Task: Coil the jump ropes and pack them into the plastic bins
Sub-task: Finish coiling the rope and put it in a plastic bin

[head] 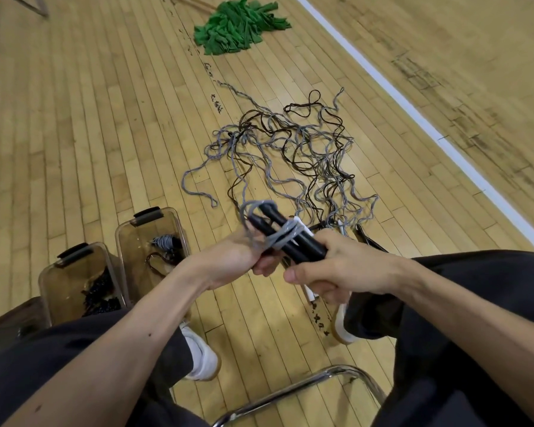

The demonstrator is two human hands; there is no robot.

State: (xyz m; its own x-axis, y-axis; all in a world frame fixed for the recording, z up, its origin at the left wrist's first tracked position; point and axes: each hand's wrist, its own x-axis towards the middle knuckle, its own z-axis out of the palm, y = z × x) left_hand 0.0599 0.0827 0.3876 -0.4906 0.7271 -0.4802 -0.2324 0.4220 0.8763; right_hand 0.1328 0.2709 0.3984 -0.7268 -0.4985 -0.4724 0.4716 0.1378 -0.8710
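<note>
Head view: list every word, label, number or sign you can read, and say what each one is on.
No text can be read in this view.
Dark marks on the wooden floor boards, with more near the shoe: they look like writing but are too small and blurred to read.
Plastic bins: no label shows.
Jump rope, black handles: no brand or number shows.

I see two plastic bins (124, 241) side by side on the floor (105, 118) at left. Tangled jump ropes (284, 149) lie right of them, the mop head (238, 29) beyond.
</note>
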